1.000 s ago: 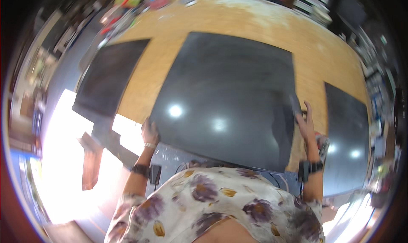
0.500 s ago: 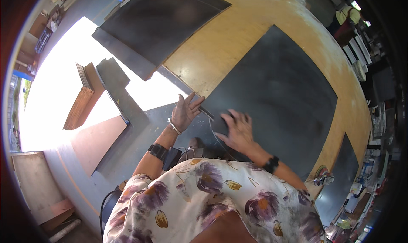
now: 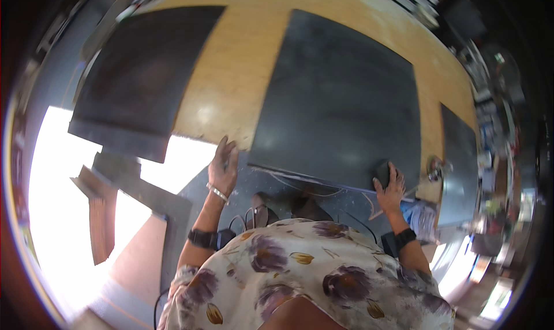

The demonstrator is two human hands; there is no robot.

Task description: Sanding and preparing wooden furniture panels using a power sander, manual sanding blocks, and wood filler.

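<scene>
Dark block (image 3: 381, 171) is held in the right hand (image 3: 393, 191) at the near right corner of a dark panel (image 3: 340, 99), its side gripped between the thumb and the parted fingers. The panel is laid flat on a yellowish wooden table (image 3: 228, 81). Nothing is seen to be held by the left hand (image 3: 223, 167); its fingers are extended and kept close together, pointed toward the table's near edge. Whether that edge is touched by the fingertips cannot be told. Another dark sheet (image 3: 144, 70) is placed farther left.
</scene>
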